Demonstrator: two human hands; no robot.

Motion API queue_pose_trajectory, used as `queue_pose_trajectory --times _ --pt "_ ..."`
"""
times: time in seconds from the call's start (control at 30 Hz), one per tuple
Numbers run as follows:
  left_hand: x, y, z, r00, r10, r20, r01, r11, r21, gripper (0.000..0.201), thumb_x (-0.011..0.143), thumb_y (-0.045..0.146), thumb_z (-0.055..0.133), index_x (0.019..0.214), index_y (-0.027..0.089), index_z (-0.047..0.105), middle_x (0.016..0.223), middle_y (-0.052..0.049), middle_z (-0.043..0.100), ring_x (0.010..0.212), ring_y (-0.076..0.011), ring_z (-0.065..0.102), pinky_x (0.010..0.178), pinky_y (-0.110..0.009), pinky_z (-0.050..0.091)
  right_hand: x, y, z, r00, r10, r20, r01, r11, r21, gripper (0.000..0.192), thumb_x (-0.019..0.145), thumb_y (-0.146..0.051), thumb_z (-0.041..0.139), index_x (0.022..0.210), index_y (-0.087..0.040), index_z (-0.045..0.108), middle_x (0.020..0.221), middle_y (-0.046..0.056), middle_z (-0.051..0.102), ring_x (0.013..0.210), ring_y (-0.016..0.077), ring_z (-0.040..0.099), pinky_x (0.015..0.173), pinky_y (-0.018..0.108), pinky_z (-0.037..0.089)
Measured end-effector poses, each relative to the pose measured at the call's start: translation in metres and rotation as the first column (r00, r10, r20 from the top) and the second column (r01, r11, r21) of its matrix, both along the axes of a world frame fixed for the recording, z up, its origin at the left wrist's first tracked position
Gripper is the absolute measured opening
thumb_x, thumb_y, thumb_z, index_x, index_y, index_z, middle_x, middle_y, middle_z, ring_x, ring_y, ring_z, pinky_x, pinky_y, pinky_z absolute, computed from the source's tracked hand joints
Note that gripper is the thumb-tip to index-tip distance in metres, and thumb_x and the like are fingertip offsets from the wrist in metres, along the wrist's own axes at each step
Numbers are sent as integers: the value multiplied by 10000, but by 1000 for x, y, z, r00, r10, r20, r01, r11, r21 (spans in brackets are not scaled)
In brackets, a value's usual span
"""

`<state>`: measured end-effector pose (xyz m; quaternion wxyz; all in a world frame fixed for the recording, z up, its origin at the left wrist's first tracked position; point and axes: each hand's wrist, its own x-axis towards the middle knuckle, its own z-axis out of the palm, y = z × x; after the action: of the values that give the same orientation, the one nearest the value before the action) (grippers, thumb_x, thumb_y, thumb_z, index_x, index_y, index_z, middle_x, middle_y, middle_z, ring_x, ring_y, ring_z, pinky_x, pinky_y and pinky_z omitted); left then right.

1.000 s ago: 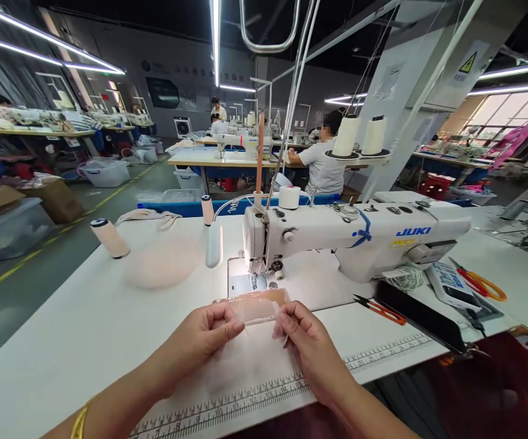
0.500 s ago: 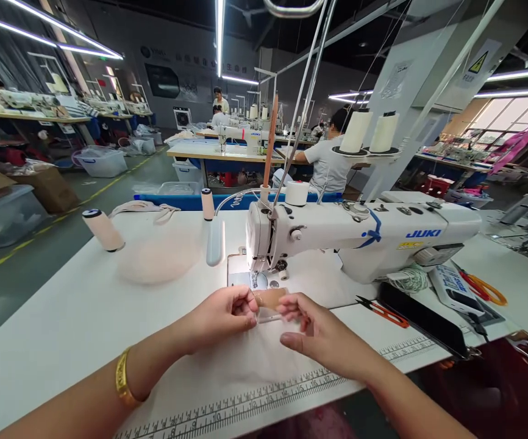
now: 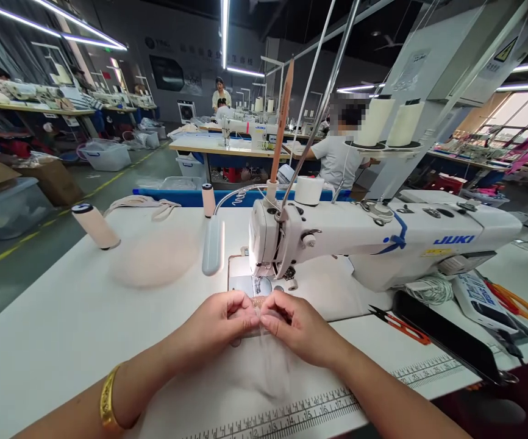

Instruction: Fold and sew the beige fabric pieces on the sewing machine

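Both hands meet at the middle of the white surface [image 3: 63, 317], just in front of the needle of the white Juki sewing machine [image 3: 383, 235]. Left hand [image 3: 221, 323], with a gold bangle [image 3: 105, 405] on its wrist, pinches the left end of a small sheer beige fabric piece [image 3: 259, 314]; right hand [image 3: 298, 326] pinches the right end, thumbs nearly touching. That fabric piece lies partly on the surface and reaches up to the metal needle plate [image 3: 241, 283].

A printed ruler strip [image 3: 319, 405] runs along the near edge of the surface. Red-handled thread snips [image 3: 399, 323] lie toward the right side, with orange-handled scissors [image 3: 513, 299] near the right edge. A pale thread cone [image 3: 94, 225] lies tilted toward the far left corner, and a small upright thread spool [image 3: 208, 200] stands near the far edge.
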<state>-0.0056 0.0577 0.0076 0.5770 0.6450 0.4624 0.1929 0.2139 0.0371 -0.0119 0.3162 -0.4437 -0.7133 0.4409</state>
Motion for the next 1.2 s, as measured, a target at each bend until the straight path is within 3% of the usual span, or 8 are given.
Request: queue_pose_trajectory --times 0.17,0.43,0.6,0.67,0.83,1.03,1.2 --pt "4 -2 -3 999 -8 -35 11 997 76 410 880 557 616 699 202 520 659 45 417 633 -136 351 570 -262 249 -3 -5 1 998 -64 28 63 997 54 79 939 -298 624 902 -229 631 824 -20 619 746 157 518 657 269 395" --pt "7 -7 -12 998 4 -64 13 966 257 447 930 541 583 648 204 503 646 31 448 639 -144 387 571 -258 303 -8 -4 -5 993 -119 2 118 986 117 110 958 -319 600 897 -228 616 851 -5 649 784 172 553 695 293 408" --pt "10 -10 -12 994 95 -49 -71 932 355 310 881 469 628 722 208 580 783 -19 617 759 -192 539 670 -284 421 -12 -6 -6 993 -113 18 108 978 180 141 962 -281 561 833 -227 577 779 -16 619 750 170 549 729 315 406" --pt "11 -11 -13 994 113 1 -107 938 329 264 850 444 652 748 210 585 855 -41 667 820 -213 583 713 -302 455 -13 -7 -6 992 -124 17 119 974 191 143 963 -279 554 830 -231 574 770 -18 624 737 170 551 727 319 410" --pt "13 -12 -16 988 146 58 -154 972 179 267 802 436 675 754 213 535 752 -12 628 725 -183 556 627 -276 415 -12 -8 -8 989 -148 24 138 961 238 153 958 -295 562 816 -238 563 769 -12 645 731 178 572 722 323 427" --pt "16 -11 -14 983 161 87 -174 971 165 249 767 419 684 806 210 554 675 48 473 643 -134 415 572 -245 333 -12 -8 -10 989 -146 17 137 957 257 155 963 -293 558 817 -240 563 790 -12 676 738 177 593 733 321 431" --pt "14 -11 -13 991 122 60 -130 977 168 237 789 403 662 727 202 553 660 42 464 642 -132 399 575 -251 308 -12 -9 -11 988 -152 34 137 952 274 157 961 -293 566 814 -240 577 782 -9 671 721 176 584 717 318 426"
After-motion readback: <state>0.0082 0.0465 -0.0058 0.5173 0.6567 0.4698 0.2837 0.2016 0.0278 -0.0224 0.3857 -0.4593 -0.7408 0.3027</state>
